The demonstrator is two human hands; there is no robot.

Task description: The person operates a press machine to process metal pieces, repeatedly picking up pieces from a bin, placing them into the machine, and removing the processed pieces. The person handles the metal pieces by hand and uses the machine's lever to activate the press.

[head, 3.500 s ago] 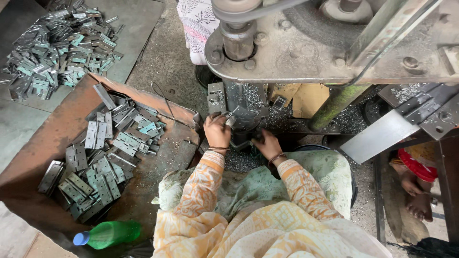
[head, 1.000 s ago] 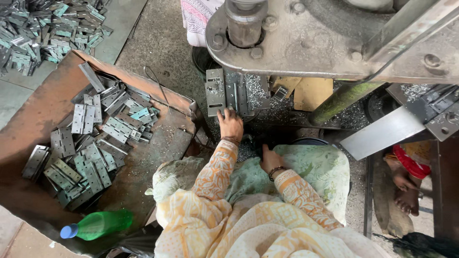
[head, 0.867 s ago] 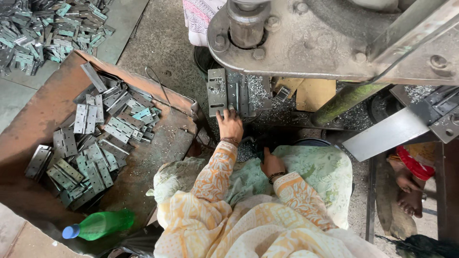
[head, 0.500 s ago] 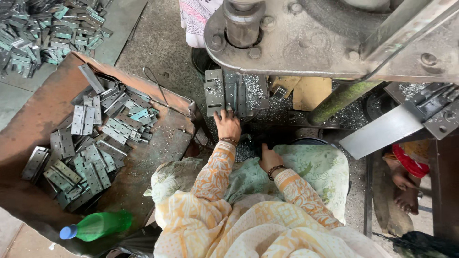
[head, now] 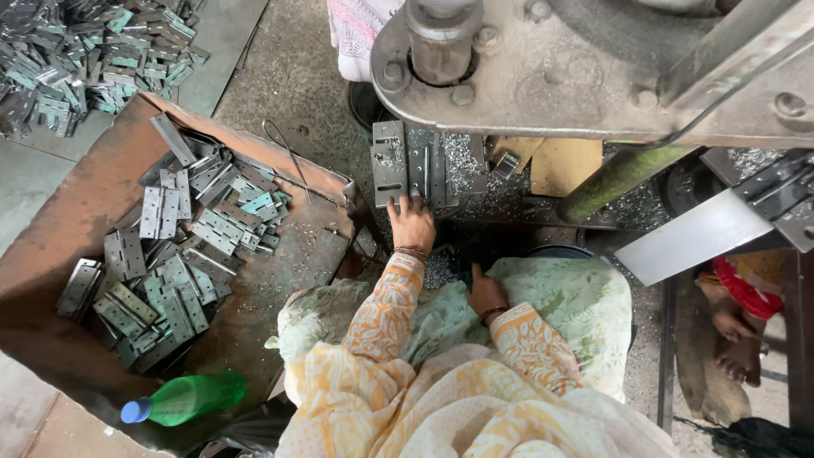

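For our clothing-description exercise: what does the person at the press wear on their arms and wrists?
Both arms are in long sleeves of orange-and-cream patterned cloth, reaching the wrists. The left hand has thin dark bangles at the wrist; the right hand has a dark bangle too. Both hands are bare, with no gloves.

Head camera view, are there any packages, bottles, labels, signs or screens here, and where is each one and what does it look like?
Green plastic bottle with a blue cap: lying on its side at the lower left, by the near corner of the rusty metal tray; no label can be made out.
Tan cardboard piece: flat on the press bed under the grey metal press frame, right of the left hand; plain, unprinted.
No signs or screens in view.
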